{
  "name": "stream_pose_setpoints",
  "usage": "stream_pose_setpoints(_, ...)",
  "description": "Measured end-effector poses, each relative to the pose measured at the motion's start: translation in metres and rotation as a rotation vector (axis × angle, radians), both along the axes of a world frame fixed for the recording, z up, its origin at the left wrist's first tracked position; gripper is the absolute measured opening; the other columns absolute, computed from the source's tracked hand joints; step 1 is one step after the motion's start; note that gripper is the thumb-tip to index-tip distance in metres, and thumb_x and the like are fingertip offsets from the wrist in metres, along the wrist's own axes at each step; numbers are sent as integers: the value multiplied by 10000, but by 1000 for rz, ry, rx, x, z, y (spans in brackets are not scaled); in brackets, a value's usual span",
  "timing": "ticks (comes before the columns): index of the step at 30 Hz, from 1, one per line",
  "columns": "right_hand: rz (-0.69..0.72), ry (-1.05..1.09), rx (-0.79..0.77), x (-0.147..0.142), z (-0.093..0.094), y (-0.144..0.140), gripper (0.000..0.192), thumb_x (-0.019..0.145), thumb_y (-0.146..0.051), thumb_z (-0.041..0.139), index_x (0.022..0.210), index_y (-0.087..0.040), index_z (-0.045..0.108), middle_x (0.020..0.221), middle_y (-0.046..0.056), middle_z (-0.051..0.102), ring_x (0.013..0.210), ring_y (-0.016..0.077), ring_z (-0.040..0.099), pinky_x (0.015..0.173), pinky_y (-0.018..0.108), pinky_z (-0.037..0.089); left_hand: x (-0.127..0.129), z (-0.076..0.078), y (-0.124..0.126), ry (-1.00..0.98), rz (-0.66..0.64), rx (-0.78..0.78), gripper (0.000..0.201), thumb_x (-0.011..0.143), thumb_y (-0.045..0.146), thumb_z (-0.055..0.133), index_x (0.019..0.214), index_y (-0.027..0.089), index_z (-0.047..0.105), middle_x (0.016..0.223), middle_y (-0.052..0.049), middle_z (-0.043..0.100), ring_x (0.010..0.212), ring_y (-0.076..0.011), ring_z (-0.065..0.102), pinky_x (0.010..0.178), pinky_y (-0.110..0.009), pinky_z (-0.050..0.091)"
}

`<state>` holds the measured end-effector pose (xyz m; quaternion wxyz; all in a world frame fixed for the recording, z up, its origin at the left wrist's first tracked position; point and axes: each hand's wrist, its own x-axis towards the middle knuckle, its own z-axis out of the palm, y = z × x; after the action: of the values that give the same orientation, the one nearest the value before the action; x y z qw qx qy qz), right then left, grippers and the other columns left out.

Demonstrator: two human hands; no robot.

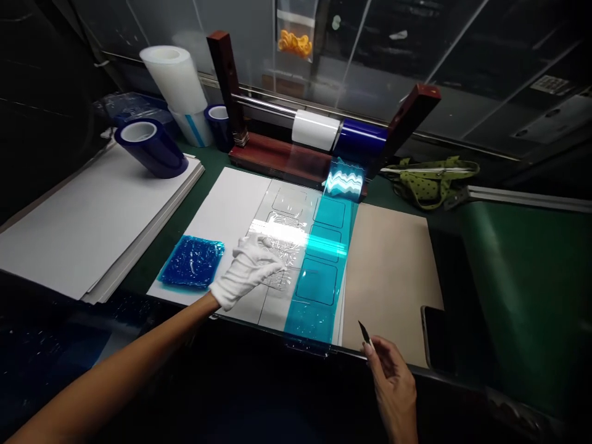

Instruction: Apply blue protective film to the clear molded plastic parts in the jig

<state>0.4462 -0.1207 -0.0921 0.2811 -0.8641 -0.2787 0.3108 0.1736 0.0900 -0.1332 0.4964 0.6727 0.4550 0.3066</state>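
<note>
My left hand point(245, 268), in a white glove, is over a clear film strip point(289, 206) with several outlined rounded rectangles. Its fingers stretch out to the right; crinkled, shiny film lies by the fingertips. Beside that strip runs a translucent blue film point(317, 280), with similar outlines under it, coming down from a blue film roll point(361, 139). My bare right hand point(393, 379) grips a small craft knife point(364, 333), its dark pointed blade tilted up and left, near the table's front edge. Left of the gloved hand lies a pile of blue film pieces point(192, 262) on white sheet.
A wooden stand point(272, 160) carries a white roll point(316, 129) beside the blue one. White sheets point(87, 222) are stacked at left under a loose blue roll point(150, 148). Rightward lie a beige board point(393, 265), a phone point(435, 336) and a green dotted pouch point(428, 182).
</note>
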Motion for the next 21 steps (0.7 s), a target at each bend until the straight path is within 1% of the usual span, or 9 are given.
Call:
stream_pose_setpoints(1,-59,28,-8,6,-3,-6,563,727,-614,613,1059,-159,598,1028,90,636,959,202,619,770,229,502,15,4,7,-13,-27,-15,313,793,460,615,821,160,698,881,-67,635,922,-171,569,894,-352,452)
stream_pose_setpoints(3,-118,69,-15,17,-12,-16,618,717,-640,606,1106,-160,568,1018,94,641,940,203,626,738,224,502,43,6,17,-29,-69,-34,316,780,463,627,780,158,707,945,-82,620,992,-190,541,942,-372,419)
stream_pose_setpoints(6,-153,82,-52,32,-25,-29,680,698,-681,592,1134,-159,561,982,100,646,900,210,632,614,208,489,78,-1,25,-36,-101,-63,330,766,480,634,729,161,711,1047,-92,592,1063,-213,500,973,-376,389)
stream_pose_setpoints(8,-156,88,-82,39,-31,-35,697,697,-696,579,1150,-166,561,991,103,641,893,212,631,534,197,460,92,-7,26,-23,-128,-103,352,768,496,624,754,156,716,1004,-95,611,1046,-223,516,947,-377,410)
stream_pose_setpoints(11,-159,101,-104,46,-36,-40,703,700,-703,569,1155,-168,564,1002,109,635,878,213,632,484,196,436,103,-18,25,20,-175,-162,375,772,502,611,787,142,715,850,-89,637,972,-236,558,902,-399,434)
stream_pose_setpoints(15,-181,119,-110,52,-36,-40,707,694,-713,565,1139,-164,573,975,108,636,867,215,632,506,205,458,109,-29,25,76,-187,-179,335,759,470,622,745,147,711,807,-81,633,995,-250,541,934,-418,404)
stream_pose_setpoints(17,-184,116,-132,55,-35,-38,714,687,-725,559,1137,-171,577,963,102,637,857,212,632,501,205,457,113,-34,26,95,-187,-177,320,746,461,635,688,154,702,832,-83,630,1027,-253,517,958,-416,387)
stream_pose_setpoints(19,-179,111,-156,57,-34,-37,720,679,-735,553,1137,-180,579,956,93,641,853,210,632,481,201,445,116,-38,27,107,-190,-182,325,749,460,633,648,157,693,904,-88,631,1045,-244,508,955,-395,396)
stream_pose_setpoints(21,-169,104,-164,59,-32,-35,721,675,-741,549,1133,-185,582,952,88,645,858,211,632,463,199,434,117,-41,28,123,-177,-189,308,746,471,642,706,174,715,1045,-86,612,1076,-236,501,935,-368,419)
